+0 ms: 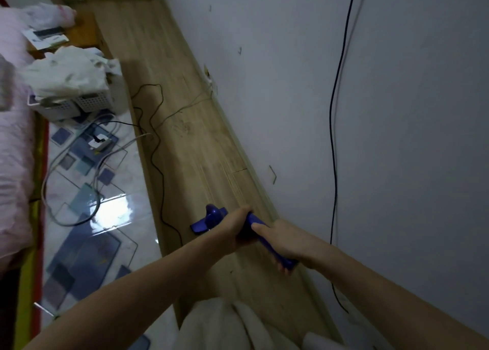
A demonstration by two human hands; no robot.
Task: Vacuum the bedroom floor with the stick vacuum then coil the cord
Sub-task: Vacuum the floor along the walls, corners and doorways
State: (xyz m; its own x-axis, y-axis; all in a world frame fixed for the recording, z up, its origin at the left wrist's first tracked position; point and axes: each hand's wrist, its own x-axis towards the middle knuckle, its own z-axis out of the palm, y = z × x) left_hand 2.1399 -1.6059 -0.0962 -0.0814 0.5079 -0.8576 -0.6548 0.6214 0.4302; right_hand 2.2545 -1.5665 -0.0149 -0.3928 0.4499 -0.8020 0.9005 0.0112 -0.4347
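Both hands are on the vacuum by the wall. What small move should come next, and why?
Probably push the vacuum forward along the baseboard. The left hand and right hand both grip it, its head sits on the wood floor, and the black cord lies to the left.

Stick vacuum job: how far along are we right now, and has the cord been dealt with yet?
Nothing shows as finished. In hand: the left hand and right hand both grip the blue stick vacuum, its head on the wood strip beside the wall. Left: a black cord lies loose across the floor, uncoiled, and the patterned mat area with grey cables.
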